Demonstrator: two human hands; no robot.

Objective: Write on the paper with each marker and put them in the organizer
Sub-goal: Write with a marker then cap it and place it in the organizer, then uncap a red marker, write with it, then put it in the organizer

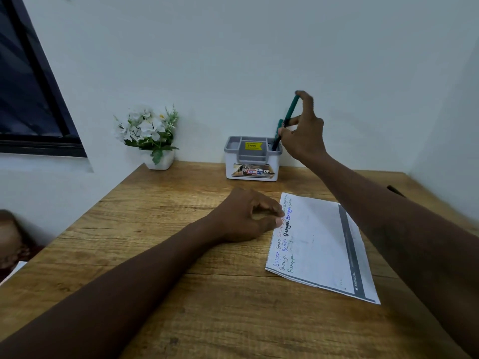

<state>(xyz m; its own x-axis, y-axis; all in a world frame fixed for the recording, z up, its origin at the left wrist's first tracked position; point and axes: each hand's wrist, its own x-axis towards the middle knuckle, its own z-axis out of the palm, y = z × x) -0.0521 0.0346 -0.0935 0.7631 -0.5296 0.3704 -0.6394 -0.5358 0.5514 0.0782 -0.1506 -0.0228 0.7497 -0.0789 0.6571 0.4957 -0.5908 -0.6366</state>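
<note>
Marker (291, 109) pinched in R hand (305, 137) over organizer (234, 161) R end | L hand (245, 217) loose-curled, paper (318, 242) edge

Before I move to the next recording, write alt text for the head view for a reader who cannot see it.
The right hand holds a green marker tilted, its lower end in the right-hand compartment of a grey and white organizer. The left hand rests at the left edge of a paper with handwritten words, on a wooden table.
</note>
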